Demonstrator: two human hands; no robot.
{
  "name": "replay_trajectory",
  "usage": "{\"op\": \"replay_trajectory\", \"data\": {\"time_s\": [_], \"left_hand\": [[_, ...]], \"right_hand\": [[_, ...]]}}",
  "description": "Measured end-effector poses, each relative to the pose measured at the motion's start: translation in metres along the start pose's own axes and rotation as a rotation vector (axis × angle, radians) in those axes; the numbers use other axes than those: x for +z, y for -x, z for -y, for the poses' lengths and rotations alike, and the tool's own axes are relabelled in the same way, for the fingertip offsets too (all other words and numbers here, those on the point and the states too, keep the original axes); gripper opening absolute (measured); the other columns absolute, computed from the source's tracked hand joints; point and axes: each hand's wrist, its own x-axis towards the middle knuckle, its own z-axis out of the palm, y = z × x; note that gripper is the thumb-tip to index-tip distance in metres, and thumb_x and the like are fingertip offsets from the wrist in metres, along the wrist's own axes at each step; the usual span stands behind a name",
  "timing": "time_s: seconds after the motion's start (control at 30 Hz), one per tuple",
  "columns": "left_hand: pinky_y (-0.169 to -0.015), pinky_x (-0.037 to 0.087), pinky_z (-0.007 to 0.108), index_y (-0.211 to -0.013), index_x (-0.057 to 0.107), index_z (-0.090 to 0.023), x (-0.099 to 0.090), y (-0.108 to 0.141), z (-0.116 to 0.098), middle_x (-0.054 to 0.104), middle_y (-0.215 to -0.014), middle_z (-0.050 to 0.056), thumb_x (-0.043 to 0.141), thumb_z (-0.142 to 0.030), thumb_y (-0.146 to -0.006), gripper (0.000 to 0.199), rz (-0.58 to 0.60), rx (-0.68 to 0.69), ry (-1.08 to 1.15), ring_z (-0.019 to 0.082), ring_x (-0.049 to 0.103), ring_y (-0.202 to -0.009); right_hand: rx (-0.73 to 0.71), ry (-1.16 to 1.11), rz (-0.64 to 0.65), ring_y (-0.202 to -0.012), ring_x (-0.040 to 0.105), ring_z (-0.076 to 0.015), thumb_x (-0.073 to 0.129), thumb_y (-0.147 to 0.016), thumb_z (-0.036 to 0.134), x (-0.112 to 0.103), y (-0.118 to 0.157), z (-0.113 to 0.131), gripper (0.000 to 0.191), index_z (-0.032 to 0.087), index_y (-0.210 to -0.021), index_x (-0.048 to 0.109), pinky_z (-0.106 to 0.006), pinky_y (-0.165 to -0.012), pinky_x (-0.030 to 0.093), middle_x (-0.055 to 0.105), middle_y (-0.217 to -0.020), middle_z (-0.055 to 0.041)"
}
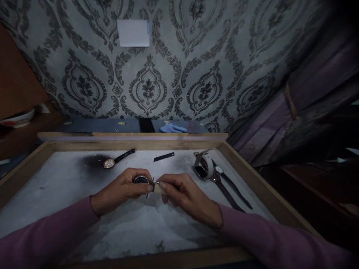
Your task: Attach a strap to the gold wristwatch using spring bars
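Over the middle of a wood-rimmed tray [157, 144], my left hand [125, 188] is closed around a round watch [141, 179] with a dark face. My right hand [185, 194] pinches a light strap piece [159, 189] beside the watch case. A small shiny metal part [155, 182] shows between the fingertips; its exact shape is too small to tell. Behind my left hand lies a gold-coloured watch [109, 163] with a black strap. A flat black strip [164, 156] rests behind both hands.
Several watches lie at the tray's right, among them a square-faced one with a pale strap [207, 164] and one with a dark strap [237, 190]. Past the rear rim is a blue cloth [173, 128]. A white card [133, 33] hangs on the patterned wall; a purple curtain [269, 123] hangs right.
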Motion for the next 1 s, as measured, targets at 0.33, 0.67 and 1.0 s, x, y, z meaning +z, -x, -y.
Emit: {"op": "replay_trajectory", "data": {"time_s": [0.33, 0.67, 1.0], "left_hand": [[-0.047, 0.015, 0.022, -0.073, 0.055, -0.017, -0.0011, 0.0011, 0.0016, 0.033, -0.051, -0.010, 0.066, -0.037, -0.072, 0.023, 0.018, 0.001, 0.013, 0.007, 0.020, -0.048], [-0.046, 0.016, 0.022, -0.076, 0.055, -0.018, 0.0031, 0.0004, 0.0043, 0.035, -0.048, -0.011, 0.069, -0.038, -0.071, 0.025, -0.009, -0.011, 0.140, 0.006, 0.020, -0.045], [-0.047, 0.018, 0.022, -0.075, 0.055, -0.018, 0.0027, 0.0005, 0.0057, 0.036, -0.051, -0.010, 0.071, -0.041, -0.070, 0.029, -0.024, -0.030, 0.118, 0.007, 0.022, -0.047]], "right_hand": [[-0.120, 0.138, -0.004, -0.051, 0.043, -0.0080, 0.042, -0.093, 0.028, -0.0014, 0.0024, -0.0015, 0.032, 0.011, -0.075, 0.063, -0.020, -0.048, 0.032, 0.052, -0.058, 0.0001], [-0.150, 0.172, -0.021, -0.055, 0.052, -0.0103, 0.042, -0.094, 0.028, -0.0030, 0.0027, -0.0004, 0.031, 0.012, -0.085, 0.067, -0.022, -0.053, 0.037, 0.057, -0.061, -0.0012], [-0.173, 0.193, 0.006, -0.053, 0.049, -0.0087, 0.041, -0.094, 0.025, -0.0051, 0.0026, -0.0026, 0.030, 0.010, -0.085, 0.065, -0.020, -0.051, 0.036, 0.056, -0.060, -0.0006]]}}
